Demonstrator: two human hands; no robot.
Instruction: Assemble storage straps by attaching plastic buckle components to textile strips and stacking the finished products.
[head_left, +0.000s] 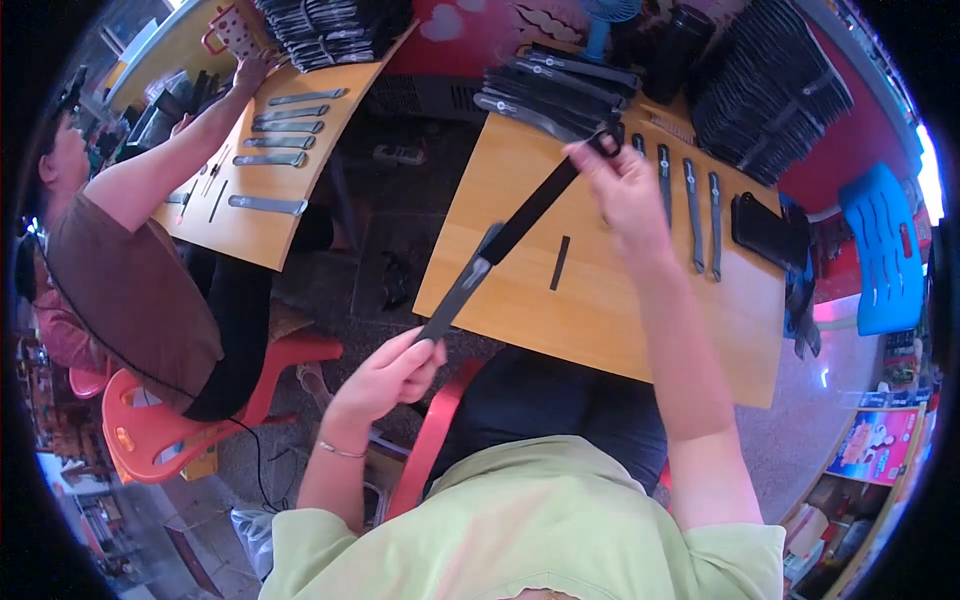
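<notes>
Near desk edge: bare wood on the desk (600,320) lies open, broken only by one short black strip (560,263).
Far edge: a stack of black straps (555,90) and a dark cylinder (677,50) block the way.
Right side: a row of straps (692,210) and a black pouch (765,232) crowd the surface.
Above the desk: a long black strap (500,245), stretched between both hands, crosses diagonally.
Left: a floor gap separates a co-worker's desk (250,215).

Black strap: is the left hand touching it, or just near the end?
Touching. Head view shows the left hand pinching the lower end of the black strap between thumb and fingers, no gap.
</notes>
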